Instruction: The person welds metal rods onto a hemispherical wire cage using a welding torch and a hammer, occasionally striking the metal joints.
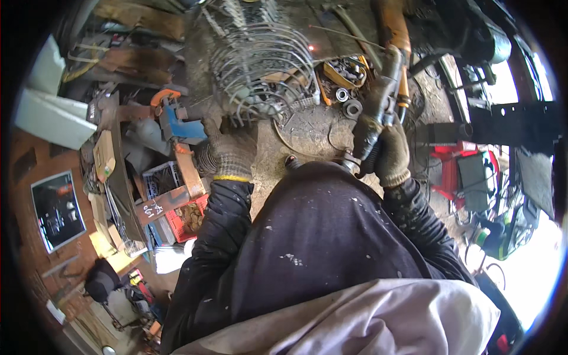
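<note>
My left hand [229, 155], in a grey knit glove with a yellow cuff edge, is beside a blue metal piece [184, 128] with an orange clamp-like part [165, 96]. Its fingers point toward the blue piece and look apart; I see nothing in them. My right hand [393, 155], also gloved, is closed next to a grey, pipe-like tool [378, 100] that slants upward. Its fingertips are turned away, so what they grip is hidden. Ahead, between the hands, stands a round cage of bent metal rods [263, 65] with chains [236, 15] at its far side.
A yellow tray of small metal parts [343, 72] and metal rings [351, 109] lie right of the cage. At left are a red crate [192, 218], a rusty bench [32, 148] and a dark screen [58, 210]. Red equipment [452, 168] stands at right.
</note>
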Available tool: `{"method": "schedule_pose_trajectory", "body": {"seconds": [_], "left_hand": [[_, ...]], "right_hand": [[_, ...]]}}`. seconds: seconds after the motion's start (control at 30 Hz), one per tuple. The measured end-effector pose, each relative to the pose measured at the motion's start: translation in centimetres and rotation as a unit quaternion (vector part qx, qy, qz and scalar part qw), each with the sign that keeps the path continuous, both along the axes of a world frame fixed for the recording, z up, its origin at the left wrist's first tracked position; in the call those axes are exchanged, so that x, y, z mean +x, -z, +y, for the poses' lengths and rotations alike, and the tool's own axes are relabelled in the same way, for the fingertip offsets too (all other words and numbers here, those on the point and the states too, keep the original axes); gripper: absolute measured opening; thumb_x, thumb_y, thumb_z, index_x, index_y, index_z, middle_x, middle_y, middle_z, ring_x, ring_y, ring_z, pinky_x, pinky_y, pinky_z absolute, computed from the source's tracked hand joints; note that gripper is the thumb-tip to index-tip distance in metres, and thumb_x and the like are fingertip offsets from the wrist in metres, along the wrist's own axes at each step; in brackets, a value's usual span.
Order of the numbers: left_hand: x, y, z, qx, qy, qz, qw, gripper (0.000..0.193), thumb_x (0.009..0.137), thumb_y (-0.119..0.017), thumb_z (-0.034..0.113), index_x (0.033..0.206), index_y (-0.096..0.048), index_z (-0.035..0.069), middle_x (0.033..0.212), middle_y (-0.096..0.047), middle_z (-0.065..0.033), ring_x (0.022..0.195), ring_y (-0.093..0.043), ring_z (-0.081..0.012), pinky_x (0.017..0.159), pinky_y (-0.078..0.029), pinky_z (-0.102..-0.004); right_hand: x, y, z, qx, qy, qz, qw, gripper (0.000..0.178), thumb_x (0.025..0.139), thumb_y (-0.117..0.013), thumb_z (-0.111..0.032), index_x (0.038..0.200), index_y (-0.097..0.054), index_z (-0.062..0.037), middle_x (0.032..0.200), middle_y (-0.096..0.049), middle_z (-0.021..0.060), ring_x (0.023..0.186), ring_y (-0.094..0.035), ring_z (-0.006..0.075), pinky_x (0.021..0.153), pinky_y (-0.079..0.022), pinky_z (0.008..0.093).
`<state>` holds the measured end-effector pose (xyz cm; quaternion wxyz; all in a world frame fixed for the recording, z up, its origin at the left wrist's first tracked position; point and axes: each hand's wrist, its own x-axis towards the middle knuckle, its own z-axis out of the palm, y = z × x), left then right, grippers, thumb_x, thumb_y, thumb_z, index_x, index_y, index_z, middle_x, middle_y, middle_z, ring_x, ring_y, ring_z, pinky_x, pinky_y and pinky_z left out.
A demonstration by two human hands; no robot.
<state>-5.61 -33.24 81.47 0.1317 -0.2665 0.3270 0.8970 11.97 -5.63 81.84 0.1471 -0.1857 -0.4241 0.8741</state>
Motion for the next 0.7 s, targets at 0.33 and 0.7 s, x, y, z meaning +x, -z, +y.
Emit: {"method": "schedule_pose_trajectory", "body": {"seconds": [0.33, 0.7], "left_hand": [[7.6, -1.5, -7.2, -0.495, 0.140, 0.420, 0.747, 0.031, 0.101, -0.058, 0.024, 0.121, -0.054, 0.001, 0.113, -0.060, -0.0107, 0.093, -0.065, -0.0212, 0.089, -0.056, -0.0379], [6.3, -4.0, -9.3, -0.359, 0.229, 0.347, 0.835, 0.039, 0.095, -0.064, 0.016, 0.129, -0.053, 0.002, 0.105, -0.063, -0.0077, 0.092, -0.065, -0.0194, 0.077, -0.054, -0.0336]], "right_hand": [[-6.4, -11.1, -9.3, 0.186, -0.135, 0.077, 0.970, 0.059, 0.093, -0.067, -0.008, 0.141, -0.037, 0.0055, 0.119, -0.055, 0.0111, 0.102, -0.057, 0.0166, 0.087, -0.052, 0.0331], [-12.9, -12.4, -25.2, 0.464, -0.183, 0.064, 0.865, 0.057, 0.083, -0.079, -0.028, 0.128, -0.056, -0.0007, 0.115, -0.066, 0.0236, 0.107, -0.065, 0.0390, 0.092, -0.053, 0.0437]]}}
